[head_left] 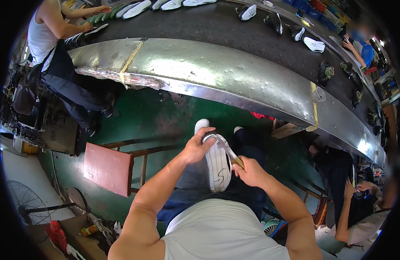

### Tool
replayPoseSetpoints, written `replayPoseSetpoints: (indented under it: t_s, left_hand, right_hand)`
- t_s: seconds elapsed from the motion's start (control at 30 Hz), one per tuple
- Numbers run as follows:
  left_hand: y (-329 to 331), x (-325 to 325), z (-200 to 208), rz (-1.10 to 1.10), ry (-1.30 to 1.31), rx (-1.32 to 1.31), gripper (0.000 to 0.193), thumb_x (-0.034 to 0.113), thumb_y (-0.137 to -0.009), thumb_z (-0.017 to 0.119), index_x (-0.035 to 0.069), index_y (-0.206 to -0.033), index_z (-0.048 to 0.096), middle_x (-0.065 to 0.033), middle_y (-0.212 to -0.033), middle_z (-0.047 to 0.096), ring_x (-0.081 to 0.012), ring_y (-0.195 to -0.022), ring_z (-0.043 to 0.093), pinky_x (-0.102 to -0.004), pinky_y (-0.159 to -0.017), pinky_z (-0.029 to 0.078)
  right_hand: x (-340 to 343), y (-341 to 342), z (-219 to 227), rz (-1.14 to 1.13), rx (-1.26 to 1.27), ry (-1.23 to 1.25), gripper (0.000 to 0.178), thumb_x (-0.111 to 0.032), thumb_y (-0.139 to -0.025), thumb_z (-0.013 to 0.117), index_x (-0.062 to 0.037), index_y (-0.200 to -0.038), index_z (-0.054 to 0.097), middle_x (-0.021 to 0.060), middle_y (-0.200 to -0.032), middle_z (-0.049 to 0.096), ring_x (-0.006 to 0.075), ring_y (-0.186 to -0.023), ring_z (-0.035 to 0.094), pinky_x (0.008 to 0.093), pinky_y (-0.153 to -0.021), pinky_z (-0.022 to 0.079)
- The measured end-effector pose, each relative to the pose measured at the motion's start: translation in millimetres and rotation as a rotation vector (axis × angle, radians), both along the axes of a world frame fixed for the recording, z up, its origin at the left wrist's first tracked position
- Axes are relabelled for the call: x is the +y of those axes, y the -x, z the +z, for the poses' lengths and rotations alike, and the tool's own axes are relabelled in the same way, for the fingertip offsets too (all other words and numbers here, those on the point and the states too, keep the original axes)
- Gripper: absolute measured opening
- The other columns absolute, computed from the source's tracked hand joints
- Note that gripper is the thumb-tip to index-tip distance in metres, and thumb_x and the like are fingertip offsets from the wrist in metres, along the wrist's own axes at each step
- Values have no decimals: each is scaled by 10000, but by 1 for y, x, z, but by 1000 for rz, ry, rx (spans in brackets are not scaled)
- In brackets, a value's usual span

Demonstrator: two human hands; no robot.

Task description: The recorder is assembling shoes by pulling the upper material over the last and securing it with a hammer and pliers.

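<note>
On my lap lies a shoe [218, 171] with its pale, striped bottom facing up and a dark curved mark near the end closest to me. The fingers of my left hand [194, 146] are wrapped round its far end, where a dark edge shows. My right hand [252, 171] is closed on the brownish-yellow handle of a metal hand tool [228, 151], whose exact kind I cannot make out. The metal end of the tool rests along the right edge of the shoe, close to my left fingertips.
A long dark conveyor belt [174, 24] with a dented metal side [178, 60] curves ahead, carrying several shoes and white soles. One person [50, 32] stands at its far left; others sit at right. A reddish stool [106, 169] and a fan [24, 201] are to my left.
</note>
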State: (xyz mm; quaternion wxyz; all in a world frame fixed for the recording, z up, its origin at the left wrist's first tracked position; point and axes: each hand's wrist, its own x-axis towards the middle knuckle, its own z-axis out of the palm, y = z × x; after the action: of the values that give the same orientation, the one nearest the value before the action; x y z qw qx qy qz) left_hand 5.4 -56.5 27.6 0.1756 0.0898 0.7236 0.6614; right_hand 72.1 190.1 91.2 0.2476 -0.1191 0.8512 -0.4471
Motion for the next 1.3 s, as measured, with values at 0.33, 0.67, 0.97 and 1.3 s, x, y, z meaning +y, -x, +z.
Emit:
replayPoseSetpoints:
  t_s: [0.33,0.67,0.97,1.3]
  left_hand:
    - [3,-4,5,-72,-393,-367,510,128,-966,648,119,-1447,479,-37,-1282,568,-126,-1138,540,-258,-943,460]
    - [-37,17,59,-48,-118,95,585,3,-915,640,18,-1459,425,-93,-1354,538,-158,-1238,498,-327,-1076,389]
    - [-76,41,73,-159,93,458,730,123,-903,711,-55,-1503,335,-269,-1513,419,-322,-1381,463,-356,-1114,360]
    - [-64,56,8,16,313,-47,511,292,-1022,507,-10,-1431,456,-262,-1282,616,-402,-1225,587,-384,-1026,460]
  right_hand:
    - [4,-5,27,77,159,-400,226,-131,-951,586,54,-1079,565,271,-985,652,454,-900,634,511,-780,506]
    - [49,-47,11,-237,132,281,308,-166,-945,636,-12,-1208,590,37,-866,641,133,-767,612,288,-724,492]
    - [4,6,4,-274,190,526,353,-296,-1007,577,-6,-1206,539,114,-1077,655,201,-979,629,341,-900,479]
    - [26,-13,-58,-488,123,152,510,-367,-904,712,41,-1156,538,164,-949,674,297,-927,678,373,-857,511]
